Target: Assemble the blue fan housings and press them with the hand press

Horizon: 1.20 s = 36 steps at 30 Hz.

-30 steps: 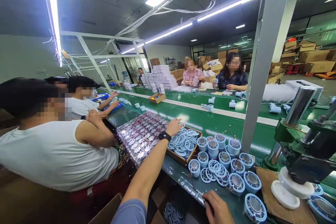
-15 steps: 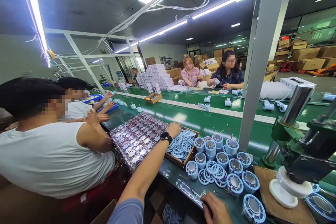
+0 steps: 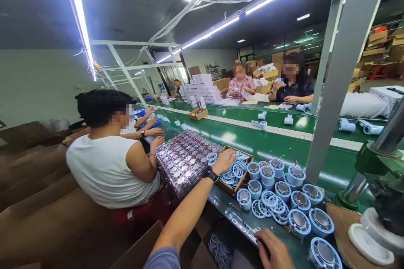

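My left hand (image 3: 224,162), with a dark watch on its wrist, reaches over a cardboard box (image 3: 232,189) of light blue plastic rings (image 3: 235,172). Its fingertips are at the rings, and whether they grip one is hard to tell. Near the table's front edge is my right hand (image 3: 274,249), its fingers bent downward; what they hold, if anything, is hidden. Several blue round units with metal discs (image 3: 299,220) stand to the right of the box, some stacked. Loose rings (image 3: 269,199) lie in front of them. Left of the box are plastic-wrapped trays of silvery parts (image 3: 186,155).
A press with a white round pad (image 3: 370,243) stands at the right. A grey post (image 3: 334,88) rises beside the green conveyor (image 3: 233,136). Co-workers sit at the left, close to the trays, and across the conveyor. An open carton (image 3: 135,248) is below the table.
The view has swung left, so the scene sits further right. Rings now show at the left edge of the box beside my left hand. The nearest co-worker's arm has lowered toward the trays.
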Available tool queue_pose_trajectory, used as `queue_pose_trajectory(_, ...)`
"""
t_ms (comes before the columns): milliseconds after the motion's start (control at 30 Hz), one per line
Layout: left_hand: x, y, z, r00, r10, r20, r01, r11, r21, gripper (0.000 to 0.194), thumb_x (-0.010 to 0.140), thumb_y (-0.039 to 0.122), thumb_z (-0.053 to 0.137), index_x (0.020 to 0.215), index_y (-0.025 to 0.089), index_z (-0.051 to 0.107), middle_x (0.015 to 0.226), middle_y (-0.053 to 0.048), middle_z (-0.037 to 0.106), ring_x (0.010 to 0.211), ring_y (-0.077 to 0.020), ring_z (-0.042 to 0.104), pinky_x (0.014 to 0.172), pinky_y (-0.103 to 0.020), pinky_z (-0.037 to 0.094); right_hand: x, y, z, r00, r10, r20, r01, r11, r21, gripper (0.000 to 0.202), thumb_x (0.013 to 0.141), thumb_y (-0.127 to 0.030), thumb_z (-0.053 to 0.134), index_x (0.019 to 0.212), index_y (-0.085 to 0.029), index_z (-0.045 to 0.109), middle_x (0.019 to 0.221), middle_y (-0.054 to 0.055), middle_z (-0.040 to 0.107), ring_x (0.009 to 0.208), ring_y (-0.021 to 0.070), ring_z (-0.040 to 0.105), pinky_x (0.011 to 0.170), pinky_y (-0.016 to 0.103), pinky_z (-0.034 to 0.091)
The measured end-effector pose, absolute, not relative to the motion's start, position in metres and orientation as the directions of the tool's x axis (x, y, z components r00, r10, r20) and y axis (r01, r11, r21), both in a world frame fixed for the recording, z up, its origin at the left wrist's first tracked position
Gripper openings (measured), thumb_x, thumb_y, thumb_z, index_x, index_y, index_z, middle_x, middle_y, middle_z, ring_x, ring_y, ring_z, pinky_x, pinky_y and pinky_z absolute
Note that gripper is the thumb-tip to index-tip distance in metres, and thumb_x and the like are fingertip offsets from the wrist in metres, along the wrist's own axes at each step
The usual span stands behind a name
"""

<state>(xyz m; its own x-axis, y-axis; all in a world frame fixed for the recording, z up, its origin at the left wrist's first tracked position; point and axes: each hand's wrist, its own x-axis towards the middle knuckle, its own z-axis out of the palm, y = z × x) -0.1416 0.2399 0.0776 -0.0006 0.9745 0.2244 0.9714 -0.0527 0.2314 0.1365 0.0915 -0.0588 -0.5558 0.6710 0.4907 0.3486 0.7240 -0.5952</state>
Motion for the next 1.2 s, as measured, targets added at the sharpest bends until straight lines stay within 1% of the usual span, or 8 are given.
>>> queue_pose_trajectory(133, -0.165, 0.235, 0.087, -0.143, 0.955, 0.26, 0.973, 0.087, 0.216, 0.036, 0.095, 0.035, 0.061, 0.127, 0.019, 0.058, 0.132, -0.011, 0.059, 0.112, -0.0257, 0.061, 0.094, -0.049, 0.054, 0.139, 0.093, -0.057, -0.542, 0.661, 0.519, 0.338, 0.737, -0.586, 0.027, 0.091, -0.01, 0.045, 0.098, -0.022, 0.069, 0.084, 0.005, 0.072, 0.076, 0.0168, 0.073, 0.07, 0.021, 0.058)
queue_pose_trajectory(233, -0.191, 0.225, 0.094, -0.164, 0.966, 0.202, 0.97, 0.121, 0.21, 0.034, 0.095, 0.035, 0.061, 0.125, 0.019, 0.059, 0.129, -0.01, 0.06, 0.11, -0.0247, 0.063, 0.092, -0.047, 0.055, 0.138, 0.094, -0.053, -0.525, 0.655, 0.544, 0.326, 0.745, -0.583, 0.027, 0.09, -0.01, 0.046, 0.096, -0.022, 0.069, 0.081, 0.004, 0.072, 0.073, 0.0168, 0.073, 0.067, 0.02, 0.058)
queue_pose_trajectory(400, -0.208, 0.206, 0.093, -0.068, 0.989, 0.128, 0.969, 0.035, 0.243, 0.032, 0.095, 0.034, 0.061, 0.123, 0.019, 0.06, 0.128, -0.01, 0.061, 0.109, -0.024, 0.063, 0.092, -0.046, 0.055, 0.138, 0.094, -0.047, -0.522, 0.659, 0.541, 0.329, 0.741, -0.585, 0.024, 0.091, -0.013, 0.047, 0.095, -0.021, 0.069, 0.082, 0.005, 0.072, 0.073, 0.0177, 0.074, 0.068, 0.021, 0.059)
queue_pose_trajectory(600, -0.198, 0.202, 0.085, -0.036, 0.981, 0.192, 0.933, -0.036, 0.357, 0.033, 0.096, 0.035, 0.06, 0.124, 0.02, 0.059, 0.13, -0.01, 0.06, 0.11, -0.0242, 0.062, 0.093, -0.047, 0.055, 0.139, 0.092, -0.043, -0.524, 0.677, 0.517, 0.345, 0.724, -0.598, 0.022, 0.093, -0.017, 0.047, 0.092, -0.019, 0.069, 0.081, 0.007, 0.072, 0.073, 0.0186, 0.074, 0.067, 0.023, 0.059)
queue_pose_trajectory(733, -0.196, 0.198, 0.082, 0.043, 0.978, 0.206, 0.906, -0.125, 0.405, 0.034, 0.095, 0.035, 0.06, 0.125, 0.019, 0.06, 0.13, -0.01, 0.061, 0.112, -0.025, 0.062, 0.095, -0.048, 0.053, 0.139, 0.091, -0.04, -0.531, 0.673, 0.515, 0.35, 0.728, -0.589, 0.023, 0.093, -0.018, 0.046, 0.092, -0.019, 0.069, 0.08, 0.007, 0.072, 0.072, 0.0187, 0.073, 0.066, 0.024, 0.059)
queue_pose_trajectory(867, -0.192, 0.186, 0.07, 0.099, 0.968, 0.232, 0.906, -0.184, 0.382, 0.041, 0.093, 0.038, 0.063, 0.129, 0.019, 0.058, 0.137, -0.011, 0.057, 0.122, -0.0289, 0.057, 0.102, -0.054, 0.047, 0.139, 0.091, -0.039, -0.541, 0.672, 0.506, 0.351, 0.727, -0.59, 0.022, 0.093, -0.017, 0.047, 0.093, -0.02, 0.069, 0.08, 0.005, 0.072, 0.071, 0.0173, 0.073, 0.066, 0.022, 0.059)
queue_pose_trajectory(1000, -0.181, 0.178, 0.052, 0.071, 0.947, 0.313, 0.92, -0.183, 0.346, 0.046, 0.091, 0.04, 0.064, 0.132, 0.02, 0.056, 0.142, -0.012, 0.052, 0.13, -0.0321, 0.05, 0.107, -0.059, 0.041, 0.139, 0.09, -0.039, -0.541, 0.676, 0.5, 0.351, 0.722, -0.596, 0.022, 0.093, -0.016, 0.048, 0.093, -0.02, 0.069, 0.08, 0.005, 0.071, 0.071, 0.0174, 0.073, 0.066, 0.022, 0.059)
queue_pose_trajectory(1200, -0.181, 0.185, 0.046, 0.066, 0.904, 0.422, 0.902, -0.235, 0.363, 0.035, 0.094, 0.036, 0.061, 0.125, 0.019, 0.06, 0.132, -0.011, 0.06, 0.118, -0.0269, 0.059, 0.1, -0.052, 0.049, 0.14, 0.09, -0.039, -0.534, 0.682, 0.499, 0.355, 0.717, -0.599, 0.022, 0.092, -0.016, 0.048, 0.094, -0.02, 0.069, 0.082, 0.006, 0.072, 0.074, 0.0179, 0.074, 0.068, 0.022, 0.059)
